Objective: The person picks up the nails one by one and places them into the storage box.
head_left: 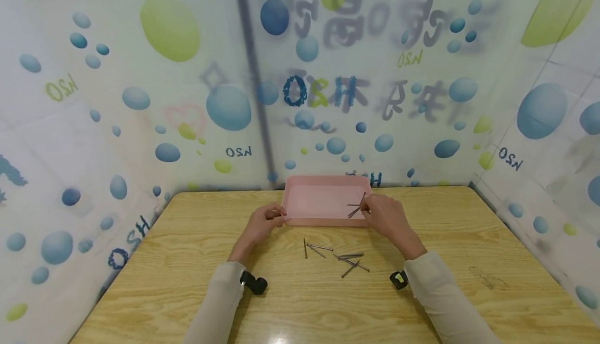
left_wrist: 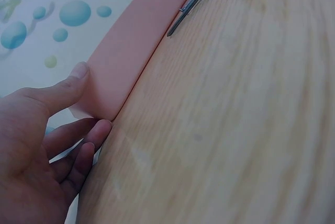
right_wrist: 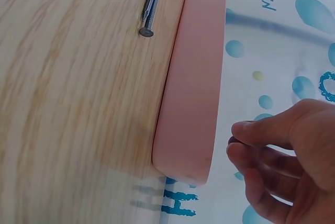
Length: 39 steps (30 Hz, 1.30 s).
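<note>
A shallow pink tray (head_left: pixel 328 222) stands at the far edge of the table. My left hand (head_left: pixel 262 224) holds its near left corner; in the left wrist view the thumb lies on the tray wall (left_wrist: pixel 123 51) and the curled fingers sit at the lower corner. Over the tray's right end, my right hand (head_left: pixel 386 218) pinches a nail (right_wrist: pixel 231 141) between thumb and forefinger, most of it hidden. Several nails (head_left: pixel 353 212) lie inside the tray beneath that hand. More loose steel nails (head_left: pixel 350 255) are scattered on the table in front of the tray.
The wood-grain table (head_left: pixel 300 302) runs back to a curtain (head_left: pixel 309 141) printed with blue and green dots, which also hangs at both sides. A black wrist strap with a small camera (head_left: pixel 257 284) is on the left arm, another camera (head_left: pixel 399 280) on the right.
</note>
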Each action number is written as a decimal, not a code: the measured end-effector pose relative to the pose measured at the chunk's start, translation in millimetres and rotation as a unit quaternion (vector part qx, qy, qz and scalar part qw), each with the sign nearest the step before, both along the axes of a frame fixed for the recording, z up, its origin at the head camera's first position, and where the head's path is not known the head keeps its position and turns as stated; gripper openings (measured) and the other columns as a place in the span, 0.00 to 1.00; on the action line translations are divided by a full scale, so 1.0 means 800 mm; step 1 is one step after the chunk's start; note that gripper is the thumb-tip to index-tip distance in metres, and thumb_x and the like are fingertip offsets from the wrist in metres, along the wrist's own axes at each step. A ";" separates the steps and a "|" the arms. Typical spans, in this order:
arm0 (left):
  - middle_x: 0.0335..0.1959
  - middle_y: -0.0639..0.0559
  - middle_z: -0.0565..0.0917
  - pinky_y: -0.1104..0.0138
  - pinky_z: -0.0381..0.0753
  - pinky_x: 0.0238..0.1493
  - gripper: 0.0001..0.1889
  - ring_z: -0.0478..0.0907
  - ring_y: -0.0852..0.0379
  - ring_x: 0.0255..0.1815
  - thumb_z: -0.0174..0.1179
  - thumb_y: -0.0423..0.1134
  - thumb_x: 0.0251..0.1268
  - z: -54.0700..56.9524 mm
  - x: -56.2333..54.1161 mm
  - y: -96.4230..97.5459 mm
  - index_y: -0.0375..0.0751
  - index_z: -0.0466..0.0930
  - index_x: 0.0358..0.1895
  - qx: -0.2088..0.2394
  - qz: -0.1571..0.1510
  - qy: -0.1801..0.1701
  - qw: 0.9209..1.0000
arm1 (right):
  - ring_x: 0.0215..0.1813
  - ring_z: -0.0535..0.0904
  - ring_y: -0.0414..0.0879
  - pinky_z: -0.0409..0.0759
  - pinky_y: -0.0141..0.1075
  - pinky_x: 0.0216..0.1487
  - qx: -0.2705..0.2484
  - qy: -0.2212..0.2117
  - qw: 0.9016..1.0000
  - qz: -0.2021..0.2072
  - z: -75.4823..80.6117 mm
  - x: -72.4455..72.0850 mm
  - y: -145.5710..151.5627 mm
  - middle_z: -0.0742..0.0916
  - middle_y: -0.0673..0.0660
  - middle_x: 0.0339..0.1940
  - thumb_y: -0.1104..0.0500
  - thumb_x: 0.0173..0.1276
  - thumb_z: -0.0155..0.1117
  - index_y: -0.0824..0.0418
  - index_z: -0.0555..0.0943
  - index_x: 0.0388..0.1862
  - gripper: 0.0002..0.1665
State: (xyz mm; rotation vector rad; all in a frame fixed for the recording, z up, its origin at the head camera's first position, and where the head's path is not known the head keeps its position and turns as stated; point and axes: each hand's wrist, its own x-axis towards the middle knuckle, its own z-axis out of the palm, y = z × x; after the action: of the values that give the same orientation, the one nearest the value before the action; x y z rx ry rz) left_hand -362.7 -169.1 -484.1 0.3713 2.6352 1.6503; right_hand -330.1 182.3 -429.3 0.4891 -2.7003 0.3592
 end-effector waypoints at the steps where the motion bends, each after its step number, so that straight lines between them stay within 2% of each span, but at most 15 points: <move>1: 0.33 0.47 0.88 0.63 0.77 0.43 0.05 0.81 0.53 0.36 0.67 0.42 0.71 0.000 0.000 0.000 0.46 0.84 0.45 0.000 0.000 0.000 1.000 | 0.23 0.66 0.42 0.61 0.34 0.23 -0.001 0.002 1.000 0.001 0.000 0.000 0.000 0.80 0.50 0.22 0.67 0.69 0.65 0.56 0.83 0.23 0.13; 11: 0.35 0.48 0.89 0.63 0.77 0.43 0.06 0.81 0.54 0.37 0.67 0.41 0.71 0.001 0.001 0.000 0.46 0.84 0.45 -0.002 0.003 -0.003 1.000 | 0.24 0.72 0.40 0.72 0.34 0.23 0.003 0.004 1.000 0.001 0.003 0.002 -0.004 0.87 0.51 0.28 0.63 0.68 0.70 0.56 0.87 0.26 0.09; 19: 0.34 0.48 0.88 0.63 0.76 0.42 0.06 0.81 0.54 0.37 0.67 0.41 0.72 0.000 0.000 0.001 0.46 0.84 0.45 -0.006 0.005 -0.001 1.000 | 0.31 0.82 0.43 0.83 0.41 0.32 0.002 -0.024 1.000 0.018 0.009 0.006 -0.006 0.91 0.52 0.34 0.61 0.66 0.72 0.57 0.91 0.32 0.03; 25: 0.35 0.50 0.89 0.63 0.77 0.44 0.05 0.82 0.55 0.37 0.67 0.41 0.71 0.000 -0.001 0.001 0.46 0.84 0.44 -0.004 0.008 -0.006 1.000 | 0.32 0.84 0.43 0.84 0.42 0.33 0.015 -0.031 0.999 0.029 0.010 0.008 -0.008 0.91 0.52 0.34 0.61 0.67 0.70 0.56 0.90 0.32 0.05; 31: 0.36 0.50 0.89 0.63 0.77 0.45 0.06 0.82 0.55 0.38 0.68 0.42 0.71 0.000 -0.001 0.001 0.47 0.84 0.44 -0.004 0.009 -0.010 1.000 | 0.32 0.84 0.42 0.83 0.41 0.32 0.032 -0.036 0.998 0.041 0.006 0.008 -0.019 0.92 0.50 0.33 0.59 0.68 0.72 0.55 0.91 0.32 0.04; 35: 0.36 0.50 0.89 0.63 0.77 0.45 0.06 0.82 0.55 0.38 0.68 0.42 0.71 0.000 -0.001 0.001 0.47 0.84 0.44 -0.006 0.010 -0.008 1.000 | 0.30 0.81 0.40 0.80 0.38 0.31 0.050 -0.040 0.996 0.058 0.000 0.009 -0.033 0.91 0.49 0.32 0.59 0.68 0.72 0.54 0.91 0.33 0.04; 39: 0.34 0.50 0.88 0.63 0.76 0.43 0.06 0.81 0.55 0.37 0.68 0.42 0.71 -0.001 -0.002 0.000 0.47 0.84 0.44 -0.007 0.010 -0.006 1.000 | 0.29 0.78 0.38 0.79 0.36 0.33 0.058 -0.026 0.995 0.077 -0.006 0.013 -0.048 0.90 0.49 0.30 0.61 0.67 0.72 0.53 0.90 0.31 0.05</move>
State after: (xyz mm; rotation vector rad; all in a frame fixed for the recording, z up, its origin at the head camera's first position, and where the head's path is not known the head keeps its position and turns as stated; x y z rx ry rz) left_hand -364.5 -168.9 -485.2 0.3368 2.6486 1.6347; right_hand -319.5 144.2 -433.8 0.7328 -2.7532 0.2608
